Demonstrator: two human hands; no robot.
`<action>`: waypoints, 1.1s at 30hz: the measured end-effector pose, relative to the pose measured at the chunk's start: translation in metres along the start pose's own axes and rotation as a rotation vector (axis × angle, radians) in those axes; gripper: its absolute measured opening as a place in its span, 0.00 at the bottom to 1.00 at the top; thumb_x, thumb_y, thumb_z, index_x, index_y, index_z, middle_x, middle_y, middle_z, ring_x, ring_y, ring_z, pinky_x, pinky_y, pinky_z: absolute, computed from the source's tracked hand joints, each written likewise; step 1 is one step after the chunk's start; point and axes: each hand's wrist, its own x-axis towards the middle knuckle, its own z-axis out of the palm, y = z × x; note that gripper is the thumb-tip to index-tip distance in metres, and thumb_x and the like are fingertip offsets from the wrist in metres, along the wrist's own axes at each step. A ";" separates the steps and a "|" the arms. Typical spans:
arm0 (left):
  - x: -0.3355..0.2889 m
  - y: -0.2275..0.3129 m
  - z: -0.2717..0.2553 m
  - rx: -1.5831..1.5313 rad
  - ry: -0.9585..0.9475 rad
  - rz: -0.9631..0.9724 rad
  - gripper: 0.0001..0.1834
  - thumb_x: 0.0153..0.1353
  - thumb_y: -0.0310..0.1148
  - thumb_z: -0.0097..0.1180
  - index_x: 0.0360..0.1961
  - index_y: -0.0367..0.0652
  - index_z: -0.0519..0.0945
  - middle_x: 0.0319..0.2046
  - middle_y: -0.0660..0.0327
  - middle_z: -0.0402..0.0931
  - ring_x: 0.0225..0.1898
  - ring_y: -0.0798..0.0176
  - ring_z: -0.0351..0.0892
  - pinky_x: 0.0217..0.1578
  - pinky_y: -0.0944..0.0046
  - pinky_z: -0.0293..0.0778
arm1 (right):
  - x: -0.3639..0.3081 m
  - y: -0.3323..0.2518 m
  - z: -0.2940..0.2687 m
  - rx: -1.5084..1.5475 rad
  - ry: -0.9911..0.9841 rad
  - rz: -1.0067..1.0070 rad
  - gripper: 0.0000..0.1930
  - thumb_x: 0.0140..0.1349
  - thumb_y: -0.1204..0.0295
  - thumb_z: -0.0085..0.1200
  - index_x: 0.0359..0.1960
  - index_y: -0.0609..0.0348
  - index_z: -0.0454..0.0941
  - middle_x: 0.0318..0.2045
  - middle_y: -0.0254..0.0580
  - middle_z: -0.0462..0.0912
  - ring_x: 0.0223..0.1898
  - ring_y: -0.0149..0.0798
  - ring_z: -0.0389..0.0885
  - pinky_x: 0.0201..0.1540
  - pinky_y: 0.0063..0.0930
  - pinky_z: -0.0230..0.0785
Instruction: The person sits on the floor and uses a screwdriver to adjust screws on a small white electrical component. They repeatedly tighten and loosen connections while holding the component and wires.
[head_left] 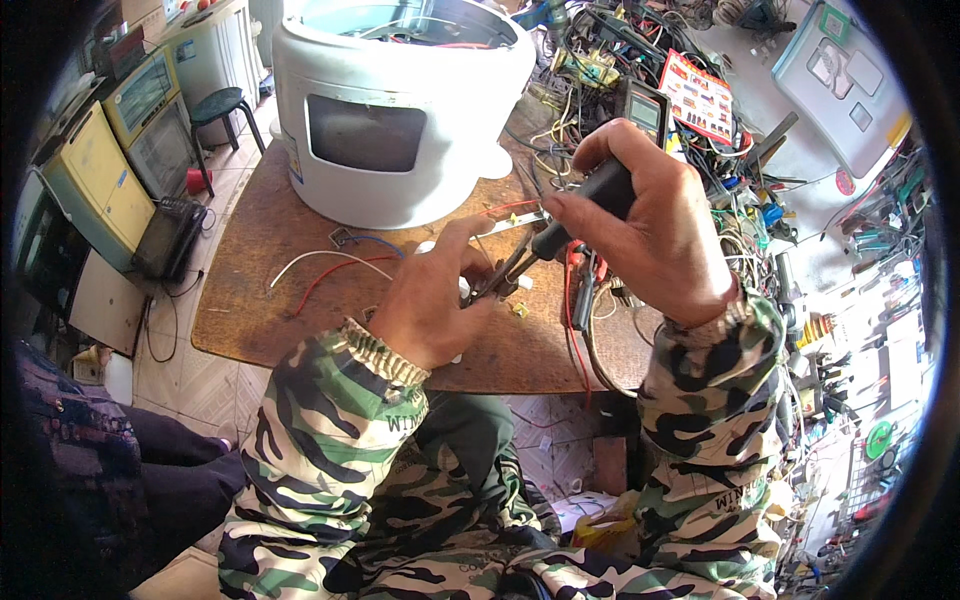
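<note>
My right hand (655, 215) is wrapped round the thick handle of a black-handled tool (605, 190). Its narrow shaft slants down and left to the fingers of my left hand (430, 300). The tool's exact kind is unclear. Those left fingers are closed over a small part with white bits, mostly hidden beneath them. From beside the left hand, a white wire (325, 254) and a red wire (340, 266) spread over the wooden table (245, 290). Right of the shaft lie red and black clips or probes (582, 290).
A round white appliance housing (455, 130) with a dark window stands on the table's far side. Tangled cables, a multimeter (646, 108) and a printed red-and-white card (697, 95) crowd the right. A dark stool (222, 105) stands on the tiled floor; a person's dark-clothed legs (185, 475) are at lower left.
</note>
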 end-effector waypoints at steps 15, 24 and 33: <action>-0.001 0.009 -0.001 -0.004 0.019 -0.020 0.38 0.55 0.21 0.68 0.67 0.40 0.69 0.38 0.53 0.86 0.38 0.57 0.86 0.41 0.59 0.80 | -0.008 0.033 -0.028 0.369 0.154 0.052 0.17 0.55 0.72 0.67 0.45 0.62 0.78 0.29 0.28 0.77 0.29 0.22 0.72 0.32 0.19 0.64; 0.004 0.001 0.009 -0.014 0.009 -0.028 0.36 0.58 0.24 0.69 0.67 0.41 0.69 0.37 0.56 0.86 0.33 0.61 0.86 0.35 0.62 0.81 | -0.034 0.126 0.036 0.345 0.228 0.269 0.16 0.56 0.71 0.69 0.42 0.66 0.79 0.28 0.34 0.83 0.28 0.25 0.78 0.31 0.22 0.70; 0.002 0.001 0.005 -0.028 -0.033 -0.077 0.39 0.59 0.23 0.67 0.71 0.42 0.65 0.40 0.60 0.87 0.39 0.66 0.85 0.38 0.65 0.79 | -0.067 0.142 0.077 0.297 0.163 0.155 0.12 0.55 0.76 0.69 0.38 0.64 0.79 0.31 0.41 0.84 0.33 0.33 0.83 0.40 0.30 0.76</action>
